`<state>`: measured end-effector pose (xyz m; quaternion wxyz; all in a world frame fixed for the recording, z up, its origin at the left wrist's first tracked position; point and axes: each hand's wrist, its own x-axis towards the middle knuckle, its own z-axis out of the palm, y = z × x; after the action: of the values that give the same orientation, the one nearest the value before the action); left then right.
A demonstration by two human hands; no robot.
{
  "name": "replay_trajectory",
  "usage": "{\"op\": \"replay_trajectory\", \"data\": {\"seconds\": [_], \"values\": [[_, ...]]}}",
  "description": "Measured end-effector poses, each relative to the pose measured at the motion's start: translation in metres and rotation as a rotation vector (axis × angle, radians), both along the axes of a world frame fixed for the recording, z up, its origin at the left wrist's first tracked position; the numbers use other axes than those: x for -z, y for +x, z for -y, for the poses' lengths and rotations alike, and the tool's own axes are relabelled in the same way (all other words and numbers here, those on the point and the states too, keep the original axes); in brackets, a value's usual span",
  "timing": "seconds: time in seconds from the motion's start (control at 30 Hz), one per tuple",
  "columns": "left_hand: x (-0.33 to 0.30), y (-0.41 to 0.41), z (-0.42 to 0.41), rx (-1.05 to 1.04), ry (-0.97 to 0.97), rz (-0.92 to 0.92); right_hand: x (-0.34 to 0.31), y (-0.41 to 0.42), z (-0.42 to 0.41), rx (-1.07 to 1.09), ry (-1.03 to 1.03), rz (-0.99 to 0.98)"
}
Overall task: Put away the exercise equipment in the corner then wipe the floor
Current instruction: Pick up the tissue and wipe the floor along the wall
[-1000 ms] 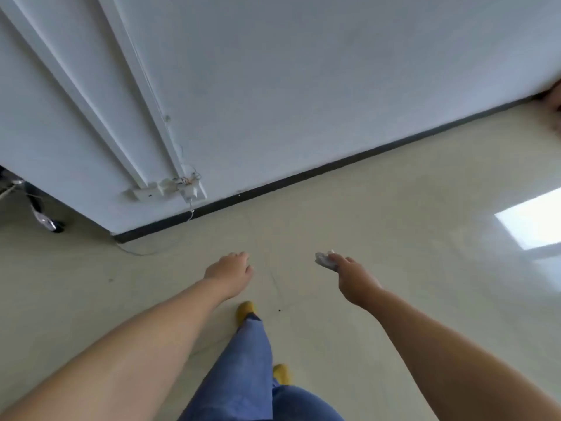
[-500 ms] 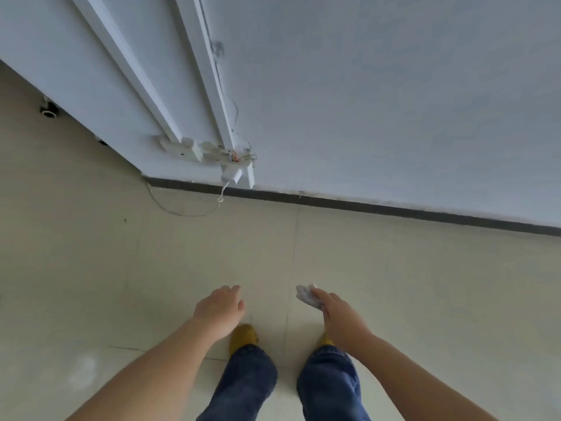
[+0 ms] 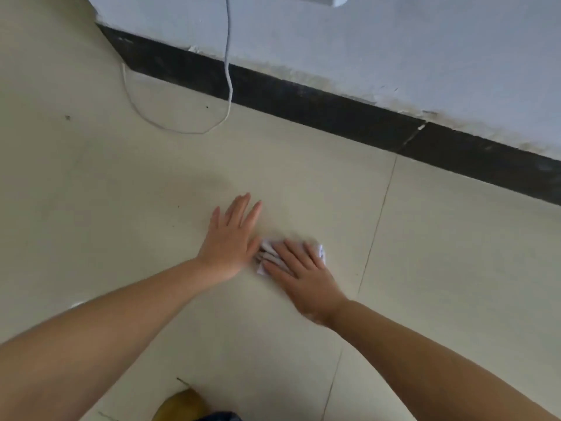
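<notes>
Head view: no legible writing anywhere. White cable (image 3: 228, 86) hanging down wall (image 3: 394, 41), looping onto floor (image 3: 455, 253) past black baseboard (image 3: 303, 98). Right hand (image 3: 299, 273) flat, fingers straight, pressing crumpled white cloth (image 3: 319, 252) onto floor; left hand (image 3: 233, 238) spread flat just beside, touching cloth's edge.

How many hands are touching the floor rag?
1 for sure. The right hand presses flat on the white rag. The left hand lies flat on the floor beside it; whether its edge touches the rag I cannot tell.
</notes>
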<state>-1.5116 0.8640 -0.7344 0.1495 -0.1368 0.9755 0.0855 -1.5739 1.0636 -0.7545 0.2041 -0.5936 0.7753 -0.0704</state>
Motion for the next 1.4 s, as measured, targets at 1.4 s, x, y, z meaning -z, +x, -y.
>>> {"op": "replay_trajectory", "data": {"seconds": [1.4], "values": [[-0.008, -0.050, 0.025, -0.208, 0.510, -0.324, 0.029, 0.072, 0.003, -0.697, -0.014, -0.178]]}}
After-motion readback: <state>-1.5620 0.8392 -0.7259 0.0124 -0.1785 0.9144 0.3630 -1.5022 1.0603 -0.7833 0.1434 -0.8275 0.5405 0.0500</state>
